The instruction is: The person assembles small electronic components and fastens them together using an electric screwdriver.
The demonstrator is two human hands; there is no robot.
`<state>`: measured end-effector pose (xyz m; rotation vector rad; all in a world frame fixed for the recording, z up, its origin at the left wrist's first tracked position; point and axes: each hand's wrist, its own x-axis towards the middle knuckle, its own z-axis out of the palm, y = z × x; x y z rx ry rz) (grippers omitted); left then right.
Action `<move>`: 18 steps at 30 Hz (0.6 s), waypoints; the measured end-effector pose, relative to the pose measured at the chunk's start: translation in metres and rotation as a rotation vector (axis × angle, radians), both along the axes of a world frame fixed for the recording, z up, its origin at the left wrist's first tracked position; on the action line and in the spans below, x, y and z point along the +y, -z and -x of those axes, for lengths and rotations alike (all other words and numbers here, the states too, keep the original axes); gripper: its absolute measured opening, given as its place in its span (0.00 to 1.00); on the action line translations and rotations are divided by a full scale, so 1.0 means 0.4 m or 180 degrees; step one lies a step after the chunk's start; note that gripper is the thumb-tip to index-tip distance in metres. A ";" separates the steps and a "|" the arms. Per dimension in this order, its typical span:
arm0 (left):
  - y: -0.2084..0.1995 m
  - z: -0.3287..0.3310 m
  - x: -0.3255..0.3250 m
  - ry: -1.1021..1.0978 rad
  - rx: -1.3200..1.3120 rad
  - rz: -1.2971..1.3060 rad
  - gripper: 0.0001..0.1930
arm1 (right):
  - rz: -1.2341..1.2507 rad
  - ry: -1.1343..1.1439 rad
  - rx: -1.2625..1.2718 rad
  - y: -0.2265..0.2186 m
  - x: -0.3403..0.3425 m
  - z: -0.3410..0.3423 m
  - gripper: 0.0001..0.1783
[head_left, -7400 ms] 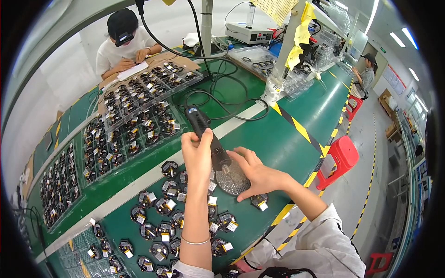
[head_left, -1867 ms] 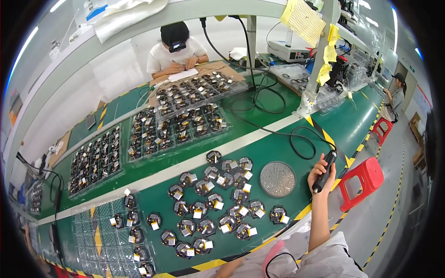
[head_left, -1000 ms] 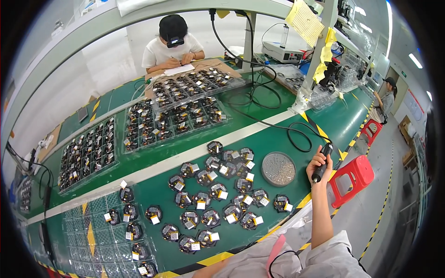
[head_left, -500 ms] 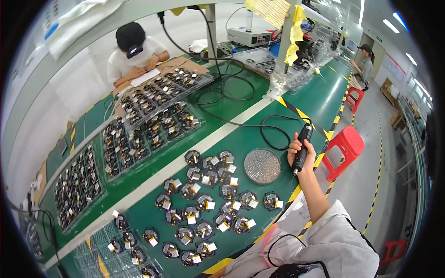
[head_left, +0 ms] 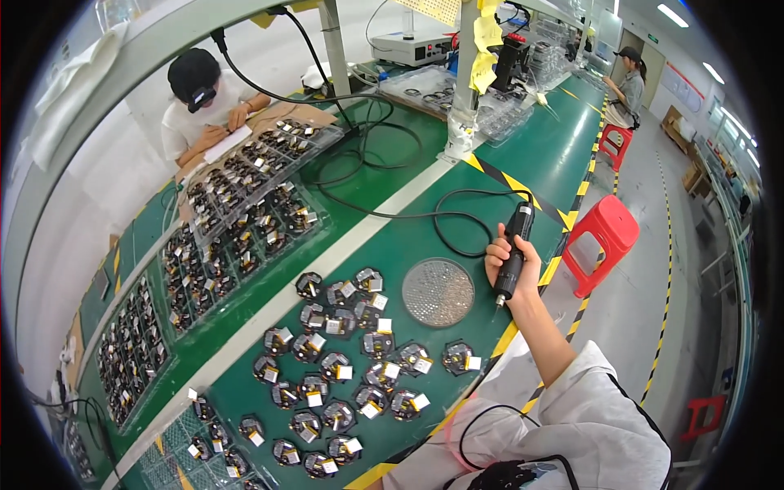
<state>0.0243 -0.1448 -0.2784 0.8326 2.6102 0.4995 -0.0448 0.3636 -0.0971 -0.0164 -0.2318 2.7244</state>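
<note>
My right hand [head_left: 523,260] is closed around a black electric screwdriver [head_left: 514,249], its bit pointing down and toward me near the bench's edge. A black cord leads from the tool's upper end across the green bench. To the left of the hand, apart from it, lies a round clear dish [head_left: 438,292] with a speckled pattern of many small items inside. Several black round electronic assemblies [head_left: 378,344], each with a white or silvery tab and yellow tape, are spread over the bench left of the dish. My left hand is out of the frame.
Clear trays of similar assemblies [head_left: 131,355] stand at the left, with a partly filled tray [head_left: 200,441] nearer me. Across the bench sits a person in a black cap [head_left: 196,77]. A metal post [head_left: 464,106] rises from the bench. A red stool [head_left: 603,243] stands to the right.
The whole view has shifted, so the bench and its contents appear further left. My right hand still holds the screwdriver beside the dish.
</note>
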 end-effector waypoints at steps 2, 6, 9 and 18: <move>-0.018 -0.017 0.018 -0.0019 0.0013 0.0007 0.17 | 0.0007 -0.0031 -0.0004 0.009 0.008 -0.005 0.19; -0.057 -0.054 0.046 -0.0069 0.0010 0.0048 0.17 | 0.0110 0.0000 -0.0054 -0.004 0.004 -0.014 0.19; -0.091 -0.114 0.063 -0.0106 -0.0094 0.0086 0.17 | 0.0368 -0.0134 0.0261 -0.019 0.008 -0.017 0.19; -0.208 -0.198 0.178 -0.0399 -0.0271 0.0071 0.16 | 0.0349 -0.0256 0.0696 -0.026 -0.008 -0.023 0.23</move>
